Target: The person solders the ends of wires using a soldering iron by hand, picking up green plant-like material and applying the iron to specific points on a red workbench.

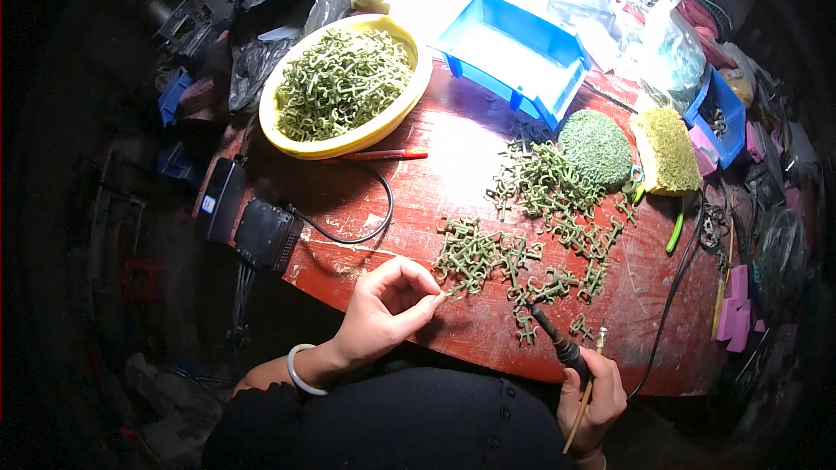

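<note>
My left hand (392,309), a white bangle on its wrist, is closed in a pinch at the near edge of the small green hook-shaped pieces (470,254). A green piece shows at its fingertips, mostly hidden by them. My right hand (601,392) is wrapped round a black pen-shaped tool (557,338) with a cord. The tool's tip is beside a few loose green pieces; I cannot tell if it touches them. A thin tan stick (582,409) with a metal-looking end is held in the same hand. More green pieces are heaped farther back.
A yellow basin (418,91) full of green pieces stands at the back left. Behind the heap are a blue bin (514,97), a green textured dome (596,148) and a yellow sponge-like block (666,150). Black boxes (268,231) with cables sit left; a red pen (383,155) lies nearby.
</note>
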The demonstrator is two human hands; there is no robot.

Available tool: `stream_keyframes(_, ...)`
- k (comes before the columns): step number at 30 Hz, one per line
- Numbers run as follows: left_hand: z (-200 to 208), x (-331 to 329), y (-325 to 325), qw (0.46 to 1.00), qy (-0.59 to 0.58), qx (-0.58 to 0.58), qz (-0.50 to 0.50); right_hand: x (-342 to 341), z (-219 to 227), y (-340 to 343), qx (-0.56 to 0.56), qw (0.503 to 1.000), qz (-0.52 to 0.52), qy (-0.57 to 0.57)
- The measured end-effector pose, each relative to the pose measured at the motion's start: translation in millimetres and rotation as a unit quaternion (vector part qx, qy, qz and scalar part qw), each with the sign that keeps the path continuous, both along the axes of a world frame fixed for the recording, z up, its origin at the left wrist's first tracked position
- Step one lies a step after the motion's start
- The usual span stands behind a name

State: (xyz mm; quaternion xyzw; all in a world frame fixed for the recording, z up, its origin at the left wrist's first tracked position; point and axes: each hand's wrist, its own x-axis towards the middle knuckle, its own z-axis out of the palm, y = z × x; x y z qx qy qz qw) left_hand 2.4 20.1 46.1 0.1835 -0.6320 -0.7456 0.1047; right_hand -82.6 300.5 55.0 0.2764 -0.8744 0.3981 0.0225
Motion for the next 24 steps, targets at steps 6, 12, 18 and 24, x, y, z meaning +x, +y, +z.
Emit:
stream_keyframes(6, -1, 0, 1, 1.000, -0.005, 0.021, -0.001, -1, -3, 2, 0.008, 1.000, 0.013, -0.015)
stream_keyframes(12, 4, -3, 8, 0.999, -0.021, 0.032, -0.024, -5, -1, -4, -0.010, 0.996, 0.085, -0.034)
stream_keyframes(18, 2, -4, 12, 0.999, -0.021, 0.032, -0.030, -5, -3, -7, -0.010, 0.993, 0.104, -0.050)
stream_keyframes(24, -3, -1, 11, 0.999, -0.009, 0.017, -0.033, -6, -3, -9, -0.007, 0.993, 0.109, -0.053)
